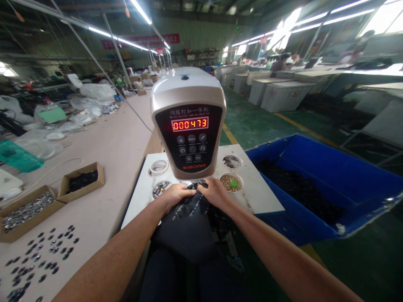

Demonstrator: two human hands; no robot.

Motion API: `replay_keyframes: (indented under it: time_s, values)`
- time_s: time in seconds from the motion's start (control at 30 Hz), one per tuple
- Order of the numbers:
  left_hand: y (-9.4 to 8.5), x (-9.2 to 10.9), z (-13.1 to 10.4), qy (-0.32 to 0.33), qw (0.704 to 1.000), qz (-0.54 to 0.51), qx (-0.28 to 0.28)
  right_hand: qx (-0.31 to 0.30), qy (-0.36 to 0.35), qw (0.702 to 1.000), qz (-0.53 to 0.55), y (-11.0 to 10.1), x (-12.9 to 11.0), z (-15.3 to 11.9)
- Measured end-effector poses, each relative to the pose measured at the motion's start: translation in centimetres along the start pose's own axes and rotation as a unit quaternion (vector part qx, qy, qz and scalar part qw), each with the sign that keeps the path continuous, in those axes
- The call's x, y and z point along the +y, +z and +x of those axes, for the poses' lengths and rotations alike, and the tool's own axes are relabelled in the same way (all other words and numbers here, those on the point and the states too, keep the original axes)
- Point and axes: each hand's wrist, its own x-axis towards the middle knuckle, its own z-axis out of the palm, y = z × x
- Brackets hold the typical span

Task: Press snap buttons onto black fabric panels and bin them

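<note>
The left hand (176, 196) and the right hand (215, 193) are bare, with the skin uncovered from the fingers upward. The left forearm (116, 247) and the right forearm (273, 243) are bare as well, slim near the hands and broadening toward the lower edge of the view. Dark trousers (159, 277), navy or black, cover the legs; their cloth looks plain, its finer detail lost in shadow.

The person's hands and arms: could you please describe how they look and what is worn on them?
The left hand and right hand are both ungloved. The left forearm and right forearm are bare as far as the picture shows, with no sleeve or watch visible. Any ring would be too small to tell.
</note>
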Motion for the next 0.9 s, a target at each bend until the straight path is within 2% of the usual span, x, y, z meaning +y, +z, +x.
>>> replay_keyframes:
  time_s: [0.2, 0.43, 0.53, 0.73, 0.9]
  values:
    - [-0.2, -0.3, 0.0, 0.022, 0.999, 0.025, 0.000, 0.003, -0.018, 1.000, -0.002, -0.2, -0.1, -0.3]
    - [-0.1, -0.6, -0.4, 0.043, 0.997, 0.067, 0.020, -0.008, -0.005, 1.000, 0.017, -0.2, 0.0, -0.2]
    - [0.1, -0.8, -0.7, 0.079, 0.990, 0.109, 0.049, -0.009, -0.006, 1.000, 0.021, 0.0, 0.3, -0.2]
    - [0.2, -1.5, -0.9, 0.141, 0.967, 0.158, 0.142, 0.003, -0.010, 1.000, 0.015, 0.5, 0.9, -0.2]
    - [0.6, -1.6, -0.9, 0.148, 0.967, 0.149, 0.143, 0.007, -0.018, 1.000, 0.015, 0.5, 1.3, -0.2]
